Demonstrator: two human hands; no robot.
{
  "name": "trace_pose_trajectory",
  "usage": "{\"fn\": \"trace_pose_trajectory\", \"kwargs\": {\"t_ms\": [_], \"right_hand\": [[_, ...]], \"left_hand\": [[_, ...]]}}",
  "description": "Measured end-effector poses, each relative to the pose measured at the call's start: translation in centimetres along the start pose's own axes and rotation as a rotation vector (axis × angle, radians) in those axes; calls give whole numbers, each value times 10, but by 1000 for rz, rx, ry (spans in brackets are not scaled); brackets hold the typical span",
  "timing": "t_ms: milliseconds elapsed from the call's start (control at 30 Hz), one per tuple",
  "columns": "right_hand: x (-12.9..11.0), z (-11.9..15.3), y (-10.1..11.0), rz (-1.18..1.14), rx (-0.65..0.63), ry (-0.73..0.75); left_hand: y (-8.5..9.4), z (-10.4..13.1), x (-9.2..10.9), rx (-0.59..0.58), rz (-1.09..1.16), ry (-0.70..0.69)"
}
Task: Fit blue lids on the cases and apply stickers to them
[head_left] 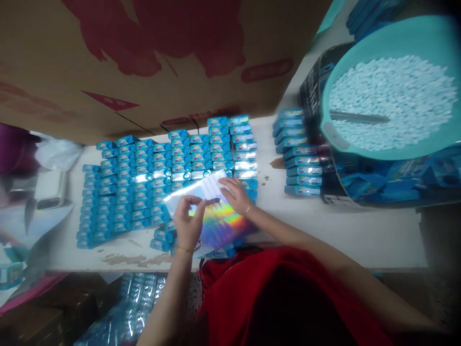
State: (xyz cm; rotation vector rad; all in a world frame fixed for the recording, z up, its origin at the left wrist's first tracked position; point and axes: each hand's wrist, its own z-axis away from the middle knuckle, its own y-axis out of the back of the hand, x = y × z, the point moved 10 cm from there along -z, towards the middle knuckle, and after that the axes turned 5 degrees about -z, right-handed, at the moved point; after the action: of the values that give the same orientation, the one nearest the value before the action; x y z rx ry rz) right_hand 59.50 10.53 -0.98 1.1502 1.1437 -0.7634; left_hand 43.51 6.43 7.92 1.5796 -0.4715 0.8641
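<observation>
A shiny sheet (226, 223) with a rainbow sheen and pale strips along its upper part lies tilted in front of me, over some of the small blue boxes (144, 187). My left hand (188, 221) is above its left part, thumb and forefinger pinched on a small dark strip (213, 201). At the sheet's upper right edge, my right hand (236, 196) grips it with bent fingers. The blue boxes stand in several tight rows behind and left of the sheet. What the dark strip is cannot be made out.
A turquoise basin (333, 91) of small white pieces, with a flat metal tool (360, 117) in it, rests on a box of blue packets (406, 180) at right. Another stack of blue boxes (302, 173) stands beside it. A large cardboard carton (201, 91) borders the white table (324, 240).
</observation>
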Motion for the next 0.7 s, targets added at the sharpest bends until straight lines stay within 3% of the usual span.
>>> {"fn": "trace_pose_trajectory", "kwargs": {"t_ms": [100, 233, 433, 567, 700], "right_hand": [[7, 22, 22, -378, 106, -207], [25, 52, 40, -497, 198, -395], [54, 58, 94, -178, 356, -361], [63, 51, 112, 100, 327, -349], [69, 51, 117, 263, 308, -371]], "left_hand": [[-23, -2, -10, -32, 211, 180], [-78, -2, -19, -159, 395, 291], [-141, -10, -4, -229, 272, 145], [-166, -17, 6, -240, 144, 67], [-179, -18, 9, -257, 7, 13]]}}
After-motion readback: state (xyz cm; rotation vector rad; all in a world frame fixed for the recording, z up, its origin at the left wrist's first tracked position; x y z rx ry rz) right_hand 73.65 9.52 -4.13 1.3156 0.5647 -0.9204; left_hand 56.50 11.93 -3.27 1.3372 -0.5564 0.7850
